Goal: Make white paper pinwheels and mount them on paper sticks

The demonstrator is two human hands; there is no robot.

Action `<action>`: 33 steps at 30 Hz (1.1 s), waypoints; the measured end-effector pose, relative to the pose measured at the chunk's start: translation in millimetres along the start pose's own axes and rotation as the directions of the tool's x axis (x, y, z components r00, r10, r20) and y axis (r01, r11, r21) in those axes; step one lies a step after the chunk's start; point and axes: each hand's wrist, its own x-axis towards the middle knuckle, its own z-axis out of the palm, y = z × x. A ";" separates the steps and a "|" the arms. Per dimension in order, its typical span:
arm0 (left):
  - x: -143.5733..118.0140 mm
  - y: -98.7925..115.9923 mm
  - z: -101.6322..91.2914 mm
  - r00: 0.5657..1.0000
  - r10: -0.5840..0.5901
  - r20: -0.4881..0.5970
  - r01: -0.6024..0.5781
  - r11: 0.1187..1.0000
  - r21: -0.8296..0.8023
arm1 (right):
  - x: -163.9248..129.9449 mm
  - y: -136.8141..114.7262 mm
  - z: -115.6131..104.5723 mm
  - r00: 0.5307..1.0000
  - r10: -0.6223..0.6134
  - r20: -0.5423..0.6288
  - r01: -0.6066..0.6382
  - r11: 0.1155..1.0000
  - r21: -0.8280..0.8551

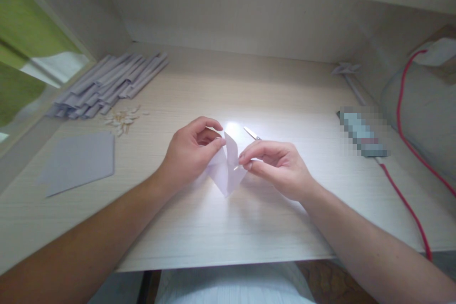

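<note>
The left hand [194,147] pinches the upper left of a folded paper [231,175], held near the middle of the table [192,242]. The right hand [276,166] has its grip closed on a small stick [236,168], at the paper's right side. Scissors [251,133] lie just beyond the right hand; rolls [117,80], bits [123,118] and sheets [85,159] lie well left.

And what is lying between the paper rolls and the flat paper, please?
In the head view, a loose scatter of small pale pieces lies between the rolls and the flat paper, toward the right side of that stretch.
</note>
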 end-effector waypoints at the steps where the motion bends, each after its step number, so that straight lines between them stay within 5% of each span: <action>1: -1.1 0.4 0.8 1.000 -0.011 -0.001 0.011 1.000 -0.017 | 0.4 0.2 0.5 1.000 0.015 -0.014 -0.015 1.000 0.005; 5: -5.2 3.3 3.1 1.000 0.004 -0.010 -0.004 1.000 -0.004 | 2.5 1.6 2.6 0.989 0.113 -0.094 -0.108 0.993 0.054; 13: -6.6 16.5 0.0 0.991 0.126 0.033 -0.130 0.951 0.279 | 5.4 3.7 3.3 0.968 0.187 -0.165 -0.162 0.975 0.150; 20: -6.4 18.3 -1.3 0.983 0.074 0.170 -0.111 0.970 0.215 | 5.0 8.4 0.9 0.960 0.212 -0.181 -0.180 0.968 0.177; 33: -10.2 16.1 1.4 0.982 0.116 0.148 -0.142 0.973 0.181 | 3.1 2.0 5.9 0.964 0.128 -0.234 -0.115 0.991 0.067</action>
